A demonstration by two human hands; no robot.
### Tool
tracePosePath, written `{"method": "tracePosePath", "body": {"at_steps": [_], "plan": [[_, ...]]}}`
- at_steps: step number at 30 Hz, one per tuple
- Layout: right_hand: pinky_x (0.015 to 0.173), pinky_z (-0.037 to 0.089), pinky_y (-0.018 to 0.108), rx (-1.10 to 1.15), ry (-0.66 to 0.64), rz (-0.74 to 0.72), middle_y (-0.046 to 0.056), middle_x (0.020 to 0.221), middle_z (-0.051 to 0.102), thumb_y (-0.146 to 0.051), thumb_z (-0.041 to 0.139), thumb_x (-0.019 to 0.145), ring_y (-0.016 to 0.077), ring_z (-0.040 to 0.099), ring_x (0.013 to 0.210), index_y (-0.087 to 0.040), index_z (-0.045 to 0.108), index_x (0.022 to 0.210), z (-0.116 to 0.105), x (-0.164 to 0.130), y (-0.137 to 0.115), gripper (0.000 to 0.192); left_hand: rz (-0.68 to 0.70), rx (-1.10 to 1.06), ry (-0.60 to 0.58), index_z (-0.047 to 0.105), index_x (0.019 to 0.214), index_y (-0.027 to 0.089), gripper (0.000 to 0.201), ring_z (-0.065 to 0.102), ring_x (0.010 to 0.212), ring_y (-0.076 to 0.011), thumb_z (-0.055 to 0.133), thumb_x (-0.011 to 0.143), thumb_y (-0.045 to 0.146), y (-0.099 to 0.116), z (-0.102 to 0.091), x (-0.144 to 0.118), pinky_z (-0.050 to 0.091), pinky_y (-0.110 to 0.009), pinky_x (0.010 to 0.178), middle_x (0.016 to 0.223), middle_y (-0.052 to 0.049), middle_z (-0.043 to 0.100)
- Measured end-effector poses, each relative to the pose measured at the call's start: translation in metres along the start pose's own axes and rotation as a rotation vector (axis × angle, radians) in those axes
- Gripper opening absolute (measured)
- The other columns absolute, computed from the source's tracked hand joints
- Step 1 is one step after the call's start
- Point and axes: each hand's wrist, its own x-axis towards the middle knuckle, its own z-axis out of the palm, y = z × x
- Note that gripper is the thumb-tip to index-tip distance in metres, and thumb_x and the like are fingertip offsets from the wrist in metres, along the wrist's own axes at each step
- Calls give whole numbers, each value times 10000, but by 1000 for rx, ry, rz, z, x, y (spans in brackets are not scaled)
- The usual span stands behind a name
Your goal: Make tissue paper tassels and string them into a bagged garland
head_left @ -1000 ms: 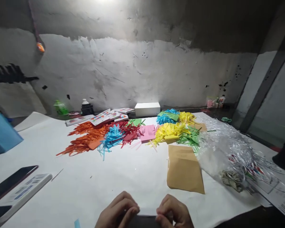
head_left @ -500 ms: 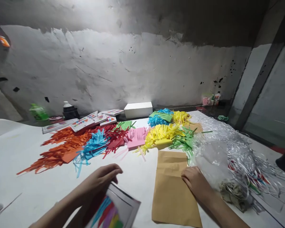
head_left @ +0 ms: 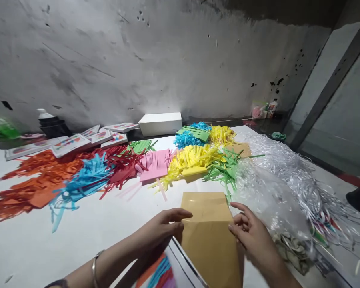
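A brown paper envelope (head_left: 210, 244) is in front of me, its upper part toward the fringe bundles. Along its left edge, the thumb and fingers of my left hand (head_left: 169, 224) are closed. My right hand (head_left: 252, 232) pinches the right edge between thumb and fingertips. Below my left hand, a white-framed flat packet with a colourful printed picture (head_left: 180, 266) overlaps the envelope's lower left; its bottom is out of view. A silver bangle (head_left: 95, 268) circles my left wrist.
Fringed paper bundles in orange (head_left: 45, 184), blue (head_left: 87, 176), red, pink (head_left: 154, 164), yellow (head_left: 195, 160) and green lie across the white tabletop. Printed flat packets (head_left: 72, 144) and a white box (head_left: 160, 124) stand behind. Clear plastic (head_left: 264, 192) and white ribbon strands (head_left: 288, 168) heap at right.
My left hand has moved right onto the envelope's left edge, and the printed packet has shifted right, overlapping it. My right hand has turned to pinch the right edge. The view has swung slightly right.
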Motion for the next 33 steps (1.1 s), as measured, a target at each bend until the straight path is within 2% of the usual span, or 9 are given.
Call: {"method": "tracePosePath", "body": {"at_steps": [4, 8, 14, 19, 22, 25, 28, 31, 33], "plan": [[686, 495, 270, 75, -42, -40, -27, 800, 648, -232, 689, 716, 162, 621, 744, -230, 517, 1304, 0, -7, -8, 613, 36, -10, 83, 618, 1330, 245, 554, 526, 1302, -321, 698, 825, 458, -9, -5, -18, 412, -413, 1082, 1419, -87, 610], [750, 518, 277, 96, -82, -2, -23, 845, 660, -178, 693, 703, 166, 654, 808, -276, 542, 1327, 4, -13, -1, 650, 76, -20, 43, 534, 1425, 310, 601, 536, 1313, -331, 650, 873, 516, -11, -5, -41, 431, -444, 1081, 1481, -73, 558], [831, 536, 259, 44, 54, -65, -3, 868, 651, -286, 770, 710, 168, 661, 846, -289, 675, 1236, 5, -20, 8, 535, 87, 76, 118, 531, 1434, 341, 562, 468, 1383, -318, 635, 895, 459, -9, -2, -60, 399, -405, 1127, 1509, -18, 527], [747, 569, 292, 167, -99, 9, 16, 832, 656, -397, 837, 715, 188, 680, 785, -278, 631, 1306, 5, -18, 5, 636, 34, 58, 133, 470, 1472, 351, 589, 538, 1307, -304, 619, 910, 445, -11, -7, -64, 426, -413, 1099, 1508, -25, 530], [779, 573, 349, 385, -202, 143, 49, 926, 716, -473, 848, 707, 217, 716, 831, -305, 476, 1447, 15, -21, 3, 845, 28, -35, 117, 437, 1493, 334, 598, 582, 1245, -292, 595, 931, 469, -13, -7, -65, 446, -420, 1077, 1412, -60, 625], [859, 562, 402, 473, -247, 188, 88, 1026, 745, -459, 853, 722, 238, 726, 917, -308, 455, 1468, 20, -23, 3, 858, 0, -76, 103, 395, 1513, 349, 633, 592, 1226, -298, 600, 931, 488, -14, -6, -65, 483, -432, 1036, 1425, -67, 612], [929, 541, 413, 448, -261, 161, 100, 1124, 742, -438, 853, 738, 241, 710, 1012, -323, 566, 1386, 15, -20, 6, 718, -1, -30, 81, 493, 1456, 354, 606, 515, 1324, -326, 663, 889, 483, -12, -4, -66, 468, -447, 1059, 1528, -48, 504], [931, 548, 418, 371, -241, 170, 117, 1146, 742, -466, 862, 712, 266, 703, 1045, -296, 688, 1253, 11, -18, 7, 593, -5, -33, 61, 640, 1335, 304, 501, 461, 1383, -334, 691, 867, 474, -9, -1, -65, 396, -468, 1134, 1502, -60, 535], [923, 555, 426, 327, -213, 172, 130, 1156, 739, -478, 888, 660, 293, 691, 1073, -277, 731, 1187, 12, -21, 5, 585, -9, -74, 66, 659, 1315, 288, 496, 471, 1379, -333, 706, 856, 468, -7, 1, -65, 370, -489, 1156, 1480, -74, 557]]}}
